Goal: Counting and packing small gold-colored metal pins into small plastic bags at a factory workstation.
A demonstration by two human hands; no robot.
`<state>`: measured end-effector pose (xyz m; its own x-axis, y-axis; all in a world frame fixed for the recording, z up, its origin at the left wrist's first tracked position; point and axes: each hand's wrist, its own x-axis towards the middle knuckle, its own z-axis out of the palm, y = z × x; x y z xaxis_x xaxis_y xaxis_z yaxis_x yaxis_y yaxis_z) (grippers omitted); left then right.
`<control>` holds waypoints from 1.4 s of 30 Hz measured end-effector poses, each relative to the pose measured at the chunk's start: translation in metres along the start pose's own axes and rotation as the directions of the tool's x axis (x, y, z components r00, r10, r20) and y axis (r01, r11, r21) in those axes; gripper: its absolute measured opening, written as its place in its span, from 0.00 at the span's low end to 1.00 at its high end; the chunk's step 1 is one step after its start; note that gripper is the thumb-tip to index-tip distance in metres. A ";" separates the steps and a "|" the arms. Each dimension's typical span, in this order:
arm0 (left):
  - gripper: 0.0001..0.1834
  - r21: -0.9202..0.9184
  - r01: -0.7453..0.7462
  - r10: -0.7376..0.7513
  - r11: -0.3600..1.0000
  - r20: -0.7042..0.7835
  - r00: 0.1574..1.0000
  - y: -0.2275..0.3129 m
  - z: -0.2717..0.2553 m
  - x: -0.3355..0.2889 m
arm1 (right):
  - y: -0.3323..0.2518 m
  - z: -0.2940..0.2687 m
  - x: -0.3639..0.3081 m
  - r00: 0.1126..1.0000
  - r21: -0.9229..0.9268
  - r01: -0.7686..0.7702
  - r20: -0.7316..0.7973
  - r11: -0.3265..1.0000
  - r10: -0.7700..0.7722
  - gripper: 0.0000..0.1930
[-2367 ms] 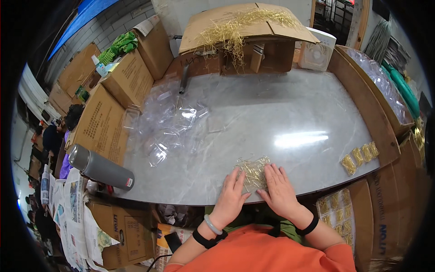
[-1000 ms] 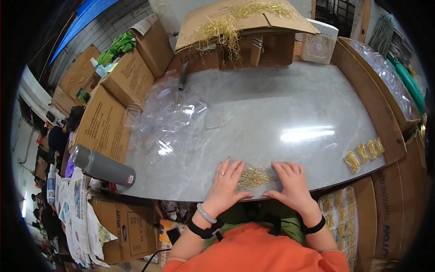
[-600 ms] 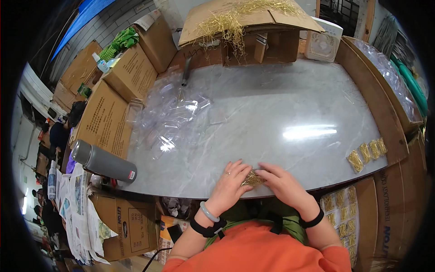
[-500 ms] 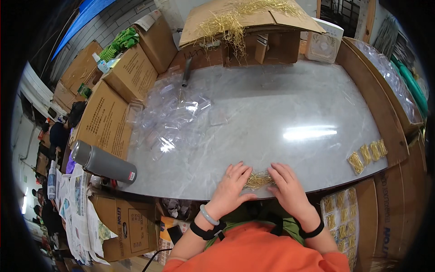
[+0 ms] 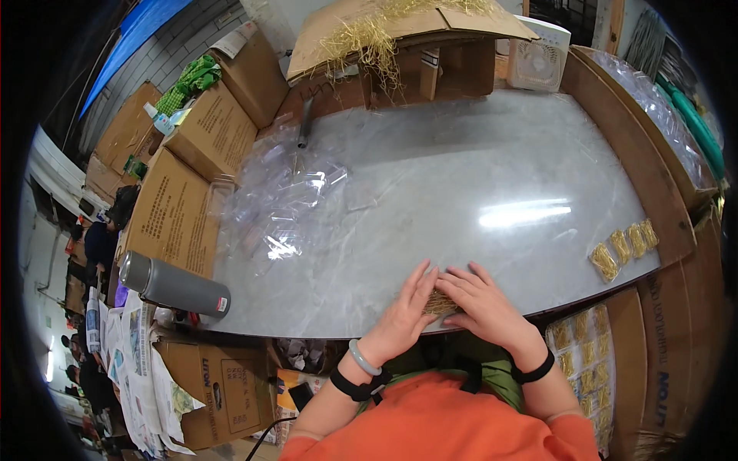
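At lower centre of the frame, the gold wire bundle (image 5: 440, 304) lies on the desk (image 5: 415, 192), seemingly lengthwise left-to-right, between the left hand (image 5: 401, 313) and right hand (image 5: 486, 306), both loosely cupped and similarly near.

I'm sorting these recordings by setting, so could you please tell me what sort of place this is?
Probably a packing workshop, judging by the heaped clear cases, the row of gold packs and the cardboard boxes.

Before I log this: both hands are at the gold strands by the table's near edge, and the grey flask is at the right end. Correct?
No: the head view shows the grey flask at the left end of the table. Left hand and right hand are at the gold strands.
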<state>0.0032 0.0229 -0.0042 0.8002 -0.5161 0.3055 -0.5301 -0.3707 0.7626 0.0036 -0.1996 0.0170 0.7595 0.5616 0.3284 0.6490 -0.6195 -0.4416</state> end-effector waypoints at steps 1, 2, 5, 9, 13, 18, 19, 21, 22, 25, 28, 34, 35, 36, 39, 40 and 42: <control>0.45 0.005 -0.009 0.009 1.000 -0.001 1.000 -0.001 -0.002 0.001 | 0.001 0.002 0.003 0.999 0.005 0.029 0.014 1.000 -0.029 0.31; 0.46 0.010 -0.018 0.018 1.000 -0.004 1.000 -0.003 -0.004 0.001 | 0.001 0.005 0.003 0.999 0.021 0.010 0.041 1.000 -0.011 0.32; 0.46 0.119 0.049 -0.046 0.992 -0.030 0.998 0.001 -0.015 -0.003 | 0.004 0.010 0.003 0.997 0.040 -0.034 0.077 0.999 0.031 0.33; 0.37 0.431 0.225 -0.177 0.874 -0.148 0.973 0.010 -0.026 -0.020 | -0.002 0.008 0.001 0.999 -0.066 -0.004 -0.050 0.998 0.001 0.33; 0.29 0.288 0.312 -0.287 0.906 -0.125 0.950 0.012 -0.023 -0.014 | -0.003 0.016 0.006 0.995 -0.099 0.099 -0.016 0.990 -0.101 0.32; 0.30 -0.100 0.412 -0.417 0.906 -0.045 0.908 0.026 -0.015 0.002 | 0.005 0.025 0.002 0.997 -0.008 0.077 -0.006 0.997 -0.077 0.31; 0.30 0.044 0.327 -0.321 0.944 -0.102 0.941 0.024 -0.016 0.001 | 0.008 0.025 0.000 0.998 0.017 0.065 -0.007 0.998 -0.065 0.30; 0.30 0.338 0.155 -0.103 0.928 -0.169 0.980 0.018 -0.019 -0.005 | 0.009 0.024 0.000 0.999 0.081 0.045 -0.026 0.996 -0.043 0.30; 0.30 0.357 0.162 -0.108 0.920 -0.166 0.980 0.017 -0.021 -0.006 | 0.009 0.023 0.000 0.999 0.113 0.036 -0.034 0.993 -0.033 0.30; 0.30 0.374 0.198 -0.154 0.906 -0.145 0.977 0.013 -0.023 -0.007 | -0.002 0.010 0.003 0.997 0.038 0.041 -0.070 0.998 -0.038 0.30; 0.30 0.260 0.272 -0.261 0.927 -0.078 0.962 0.012 -0.013 -0.006 | -0.003 0.014 0.006 0.997 0.010 0.056 -0.055 0.998 -0.055 0.30; 0.24 0.074 0.236 -0.225 0.969 -0.138 0.965 0.026 -0.018 -0.007 | 0.002 0.021 0.002 0.998 0.012 0.041 -0.052 0.999 -0.040 0.26; 0.23 0.208 0.179 -0.142 0.962 -0.183 0.973 0.022 -0.019 -0.005 | 0.003 0.021 0.002 0.997 0.007 0.034 -0.070 0.999 -0.033 0.26; 0.22 0.340 0.130 -0.055 0.932 -0.220 0.974 0.018 -0.021 -0.004 | 0.002 0.022 0.003 0.996 0.003 0.030 -0.086 1.000 -0.030 0.26; 0.23 0.312 0.185 -0.165 0.932 -0.089 0.982 0.009 -0.019 -0.002 | 0.001 0.023 0.002 0.992 -0.003 0.020 -0.124 1.000 -0.020 0.26; 0.23 0.299 0.214 -0.191 0.930 -0.104 0.976 0.010 -0.016 -0.002 | 0.001 0.023 0.002 0.991 -0.003 0.016 -0.134 1.000 -0.017 0.25; 0.23 0.270 0.270 -0.243 0.924 -0.129 0.962 0.013 -0.007 -0.002 | 0.001 0.022 0.002 0.992 -0.034 -0.003 -0.124 0.999 -0.001 0.25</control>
<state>-0.0036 0.0244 0.0093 0.9342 -0.3069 0.1817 -0.3499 -0.6899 0.6337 0.0043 -0.1872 -0.0009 0.7585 0.4895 0.4302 0.6477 -0.6394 -0.4144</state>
